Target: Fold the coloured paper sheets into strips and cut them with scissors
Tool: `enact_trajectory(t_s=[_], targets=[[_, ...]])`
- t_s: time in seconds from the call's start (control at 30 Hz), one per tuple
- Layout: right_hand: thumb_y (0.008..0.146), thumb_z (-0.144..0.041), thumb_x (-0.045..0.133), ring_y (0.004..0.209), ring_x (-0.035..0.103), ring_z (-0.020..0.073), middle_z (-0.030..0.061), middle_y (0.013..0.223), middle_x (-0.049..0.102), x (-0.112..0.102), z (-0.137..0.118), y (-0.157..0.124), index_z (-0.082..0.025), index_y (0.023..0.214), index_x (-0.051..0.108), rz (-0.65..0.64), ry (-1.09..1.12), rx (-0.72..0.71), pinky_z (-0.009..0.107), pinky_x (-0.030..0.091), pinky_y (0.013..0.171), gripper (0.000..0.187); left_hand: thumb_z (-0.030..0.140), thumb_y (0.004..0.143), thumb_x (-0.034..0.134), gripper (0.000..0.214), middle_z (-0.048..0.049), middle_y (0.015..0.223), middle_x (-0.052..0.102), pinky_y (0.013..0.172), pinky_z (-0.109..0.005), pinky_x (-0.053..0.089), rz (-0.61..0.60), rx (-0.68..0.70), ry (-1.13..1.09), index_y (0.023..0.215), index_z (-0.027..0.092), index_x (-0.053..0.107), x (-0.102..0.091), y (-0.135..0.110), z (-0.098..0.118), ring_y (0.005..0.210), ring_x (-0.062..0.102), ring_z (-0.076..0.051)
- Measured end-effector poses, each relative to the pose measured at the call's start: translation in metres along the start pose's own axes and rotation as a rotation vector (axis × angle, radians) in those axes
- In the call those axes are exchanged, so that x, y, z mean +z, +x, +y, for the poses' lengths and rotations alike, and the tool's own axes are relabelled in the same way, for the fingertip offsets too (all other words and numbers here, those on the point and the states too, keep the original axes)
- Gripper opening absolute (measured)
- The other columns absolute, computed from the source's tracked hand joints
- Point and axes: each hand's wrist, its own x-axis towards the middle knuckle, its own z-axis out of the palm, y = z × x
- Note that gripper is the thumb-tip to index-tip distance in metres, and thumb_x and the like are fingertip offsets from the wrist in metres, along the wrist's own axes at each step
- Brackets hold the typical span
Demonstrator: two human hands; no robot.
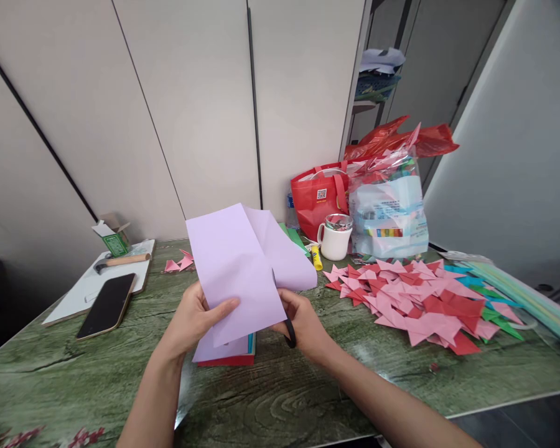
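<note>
My left hand [198, 317] grips a sheet of lilac paper [236, 261] from its left side, the thumb lying flat on top. My right hand [303, 323] is closed on scissors [290, 334]; a black handle loop shows below the fingers, and the blades are mostly hidden by the paper. The sheet is partly split, with its right part curling away to the right. Beneath it on the table lies a stack of coloured paper [226, 360], lilac on top and red at the bottom.
Folded pink and red paper pieces [410, 298] are heaped at the right. Behind stand a white mug [336, 239], a yellow glue stick [316, 257], a red bag [315, 202] and a clear plastic bag [389, 218]. A phone [107, 305] and hammer [121, 261] lie left.
</note>
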Motion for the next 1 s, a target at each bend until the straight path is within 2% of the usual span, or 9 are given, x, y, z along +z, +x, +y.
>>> enact_trajectory(t_s=[0.3,1.0], targets=[[0.051,-0.036,0.084,0.077,0.064,0.0203,0.0013,0.074,0.07,0.0001,0.0035,0.0,-0.019,0.078,0.059,0.015,-0.022,-0.015,0.03,0.05,0.069,0.041,0.038,0.065,0.078,0.047,-0.0101,0.1,0.071,0.059,-0.029,0.057,0.007,0.007,0.02,0.102,0.015,0.061,-0.0002,-0.0004,0.0006,0.083,0.069,-0.027],[0.052,-0.023,0.081,0.071,0.063,0.0182,0.0006,0.072,0.069,0.0012,0.005,0.001,-0.018,0.077,0.063,0.033,0.006,-0.016,0.027,0.049,0.064,0.032,0.036,0.066,0.078,0.044,-0.0095,0.101,0.071,0.062,-0.029,0.058,0.007,0.033,0.01,0.101,0.016,0.061,-0.0021,0.0004,-0.001,0.086,0.068,-0.027]])
